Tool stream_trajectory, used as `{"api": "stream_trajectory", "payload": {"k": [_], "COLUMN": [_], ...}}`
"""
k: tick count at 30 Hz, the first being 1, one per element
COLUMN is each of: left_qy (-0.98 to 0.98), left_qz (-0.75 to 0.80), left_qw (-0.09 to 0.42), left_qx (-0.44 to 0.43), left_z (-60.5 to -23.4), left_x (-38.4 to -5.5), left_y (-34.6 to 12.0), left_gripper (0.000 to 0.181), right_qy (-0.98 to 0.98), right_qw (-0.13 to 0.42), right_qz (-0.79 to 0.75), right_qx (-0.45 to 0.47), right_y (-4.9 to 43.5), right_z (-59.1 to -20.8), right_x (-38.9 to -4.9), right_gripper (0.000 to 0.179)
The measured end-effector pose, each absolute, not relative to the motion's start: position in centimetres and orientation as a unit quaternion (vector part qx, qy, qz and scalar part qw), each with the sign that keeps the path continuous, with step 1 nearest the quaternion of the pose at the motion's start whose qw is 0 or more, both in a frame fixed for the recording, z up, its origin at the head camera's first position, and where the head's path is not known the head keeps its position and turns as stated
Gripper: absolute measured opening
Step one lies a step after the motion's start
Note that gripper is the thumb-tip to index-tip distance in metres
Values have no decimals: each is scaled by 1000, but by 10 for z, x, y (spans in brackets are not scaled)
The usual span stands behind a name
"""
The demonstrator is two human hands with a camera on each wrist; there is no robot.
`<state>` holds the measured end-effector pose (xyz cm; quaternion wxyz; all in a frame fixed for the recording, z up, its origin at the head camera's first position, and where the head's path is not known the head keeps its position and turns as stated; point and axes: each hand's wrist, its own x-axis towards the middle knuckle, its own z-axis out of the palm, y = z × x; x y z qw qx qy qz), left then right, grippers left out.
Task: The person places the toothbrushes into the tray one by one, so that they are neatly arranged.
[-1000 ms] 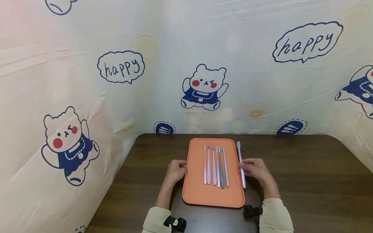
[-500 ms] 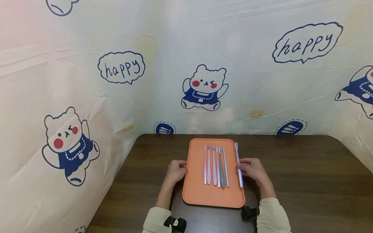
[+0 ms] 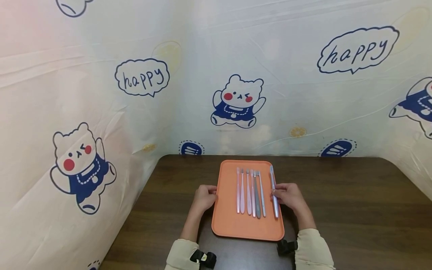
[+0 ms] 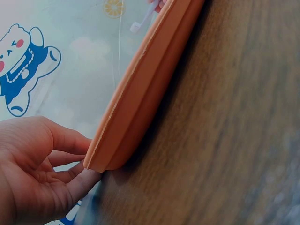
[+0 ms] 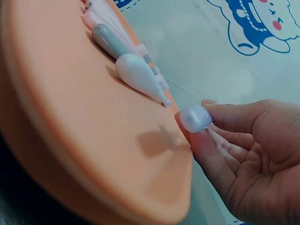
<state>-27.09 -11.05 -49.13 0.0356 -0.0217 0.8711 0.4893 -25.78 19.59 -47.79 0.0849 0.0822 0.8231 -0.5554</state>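
Note:
An orange tray rests on the table with several toothbrushes side by side in pink, lilac, grey and pale blue; the grey toothbrush is the darkest. My left hand holds the tray's left edge, thumb and fingers at its rim in the left wrist view. With thumb and fingers, my right hand pinches a pale lilac toothbrush over the tray's right side, bristle end pointing away. In the right wrist view the round handle end shows close over the tray, casting a shadow on it.
The brown wooden table extends to both sides of the tray. Behind it hangs a pale curtain printed with bears and the word "happy". Black wrist cameras sit at both cream sleeves.
My right hand has moved left, carrying the pale lilac toothbrush from beside the tray's right edge to over its right side. The left hand has stayed at the tray's left edge.

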Motion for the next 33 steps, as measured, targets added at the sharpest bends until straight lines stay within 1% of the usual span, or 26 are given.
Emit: {"api": "stream_trajectory", "payload": {"k": [11,15,24,33], "left_qy": [869,869,871,869], "left_qz": [492,492,488,492], "left_qw": [40,41,40,41], "left_qx": [-31,-30,-25,-25], "left_z": [-491,-491,-490,-490], "left_x": [-270,-270,-270,-270], "left_y": [-111,-110,-110,-111], "left_gripper": [36,36,37,38], "right_qy": [838,845,896,902], "right_qw": [74,64,30,17], "right_qz": [-536,-526,-440,-426], "right_qx": [73,68,54,63], "right_y": [180,174,166,162], "right_z": [-477,-478,-475,-478], "right_x": [-258,-259,-258,-259], "right_gripper": [34,32,30,30]}}
